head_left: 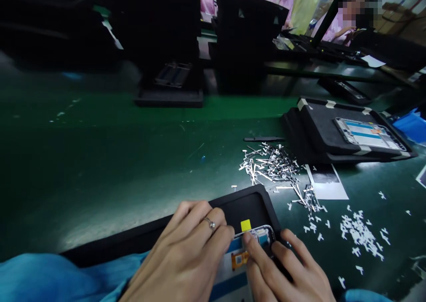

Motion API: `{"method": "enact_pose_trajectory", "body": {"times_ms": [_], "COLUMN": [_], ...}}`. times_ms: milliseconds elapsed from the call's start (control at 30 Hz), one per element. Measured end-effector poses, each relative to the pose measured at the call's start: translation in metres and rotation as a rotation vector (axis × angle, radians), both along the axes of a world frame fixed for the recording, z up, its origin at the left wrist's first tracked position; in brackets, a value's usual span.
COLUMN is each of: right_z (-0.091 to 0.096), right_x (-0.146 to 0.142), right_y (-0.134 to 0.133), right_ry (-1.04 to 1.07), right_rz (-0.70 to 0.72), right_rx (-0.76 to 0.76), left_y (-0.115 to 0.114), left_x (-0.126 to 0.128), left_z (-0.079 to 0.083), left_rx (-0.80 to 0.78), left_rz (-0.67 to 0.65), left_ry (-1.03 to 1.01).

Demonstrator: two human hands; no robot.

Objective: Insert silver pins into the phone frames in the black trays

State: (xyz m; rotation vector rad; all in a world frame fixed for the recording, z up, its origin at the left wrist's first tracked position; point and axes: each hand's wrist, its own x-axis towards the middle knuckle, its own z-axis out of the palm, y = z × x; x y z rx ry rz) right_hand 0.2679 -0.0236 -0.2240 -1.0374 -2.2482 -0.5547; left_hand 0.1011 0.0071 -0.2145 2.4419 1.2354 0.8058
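Note:
A phone frame (229,277) with white and blue strips and an orange flex cable (238,260) lies in a black foam tray (239,202) at the bottom of the view. A yellow tab (246,225) sticks out at its edge. My left hand (193,249), with a ring on one finger, is curled over the frame's left side; its fingertips are hidden. On the other side, my right hand (286,266) grips the frame's corner, its index finger pressed on the frame near the yellow tab and other fingers along the edge.
Behind the tray lie loose dark and silver strips (274,164), black tweezers (263,139) and a printed paper sheet (328,182). Small white pieces (361,235) are scattered at right. Stacked foam trays (319,115) carry another phone frame (369,134). People in pink (333,25) sit across.

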Motion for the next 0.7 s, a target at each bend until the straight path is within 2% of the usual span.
{"method": "enact_pose_trajectory", "body": {"times_ms": [67, 233, 367, 433, 533, 600, 700], "right_z": [0.001, 0.005, 0.005, 0.004, 0.004, 0.003, 0.003], "right_x": [-0.001, -0.005, -0.006, -0.005, -0.004, -0.002, -0.001], "right_y": [0.002, 0.004, 0.003, 0.003, 0.002, 0.001, 0.000], "right_ry": [0.019, 0.050, 0.049, 0.040, 0.036, 0.031, 0.013], "right_rz": [0.001, -0.014, -0.002, 0.008, 0.020, 0.027, 0.030], "right_rx": [-0.011, -0.039, -0.023, -0.035, -0.063, -0.059, -0.049], "left_y": [0.000, 0.000, 0.002, 0.005, 0.016, 0.024, 0.033], "left_x": [0.001, 0.001, 0.002, 0.001, -0.002, -0.004, -0.007], "left_z": [0.003, 0.012, 0.008, 0.007, 0.015, 0.021, 0.026], "left_rx": [0.001, -0.128, -0.003, 0.030, 0.022, -0.048, -0.265], "left_rz": [0.002, -0.013, 0.028, 0.047, -0.036, -0.134, -0.203], "left_ry": [0.011, 0.089, 0.005, 0.043, 0.162, 0.207, 0.277]}}
